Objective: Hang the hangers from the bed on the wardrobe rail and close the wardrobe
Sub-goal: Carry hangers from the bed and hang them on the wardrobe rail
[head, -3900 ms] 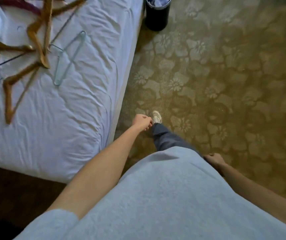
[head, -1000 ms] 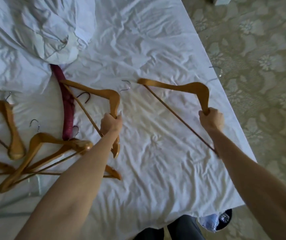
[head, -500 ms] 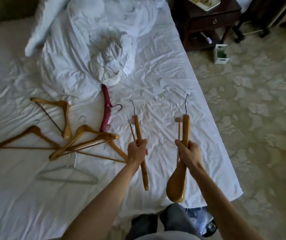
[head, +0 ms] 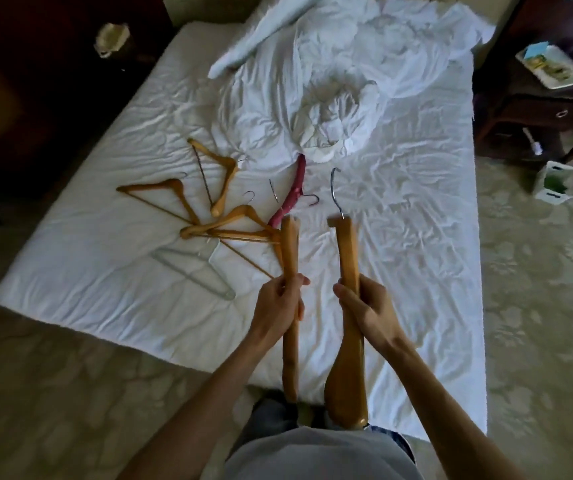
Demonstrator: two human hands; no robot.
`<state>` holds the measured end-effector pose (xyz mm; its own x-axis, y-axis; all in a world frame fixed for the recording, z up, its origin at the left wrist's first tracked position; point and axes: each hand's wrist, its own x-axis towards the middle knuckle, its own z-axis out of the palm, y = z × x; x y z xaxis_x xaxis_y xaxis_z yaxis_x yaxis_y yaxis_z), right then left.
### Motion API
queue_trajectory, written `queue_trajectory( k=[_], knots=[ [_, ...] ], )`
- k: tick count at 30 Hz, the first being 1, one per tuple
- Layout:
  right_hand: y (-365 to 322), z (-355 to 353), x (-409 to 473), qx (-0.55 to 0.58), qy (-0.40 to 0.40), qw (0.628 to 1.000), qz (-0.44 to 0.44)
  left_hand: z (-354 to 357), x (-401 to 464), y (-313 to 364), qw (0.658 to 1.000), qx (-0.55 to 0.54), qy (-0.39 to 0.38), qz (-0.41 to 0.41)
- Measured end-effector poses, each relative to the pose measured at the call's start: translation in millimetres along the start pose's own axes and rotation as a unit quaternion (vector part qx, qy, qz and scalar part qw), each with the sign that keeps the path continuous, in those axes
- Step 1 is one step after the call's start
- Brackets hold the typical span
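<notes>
Above the bed's near edge, left hand and right hand each clench a wooden hanger: slim hanger, broad hanger.

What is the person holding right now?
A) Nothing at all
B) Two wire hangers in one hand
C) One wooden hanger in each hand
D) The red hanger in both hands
C: the left hand grips one wooden hanger and the right hand grips another wooden hanger, both lifted above the bed.
</notes>
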<state>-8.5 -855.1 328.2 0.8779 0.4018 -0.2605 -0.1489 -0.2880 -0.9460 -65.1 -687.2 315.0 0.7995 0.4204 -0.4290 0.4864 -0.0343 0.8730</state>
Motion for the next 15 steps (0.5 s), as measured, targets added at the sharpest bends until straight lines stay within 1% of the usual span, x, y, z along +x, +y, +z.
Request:
queue_trajectory(
  k=[6,10,15],
  knots=[
    [-24,58,-5,-0.014,-0.147,0.986,-0.070,-59,-54,-20,0.993,-0.056,0.101,-0.019],
    [-39,126,-10,-0.017,-0.222,0.971,-0.086,-111,-89,-43,0.978,-0.117,0.172,-0.023],
    [-60,233,-28,-0.065,-0.317,0.939,-0.115,-187,-133,-81,0.944,-0.170,0.281,-0.035]
  ],
)
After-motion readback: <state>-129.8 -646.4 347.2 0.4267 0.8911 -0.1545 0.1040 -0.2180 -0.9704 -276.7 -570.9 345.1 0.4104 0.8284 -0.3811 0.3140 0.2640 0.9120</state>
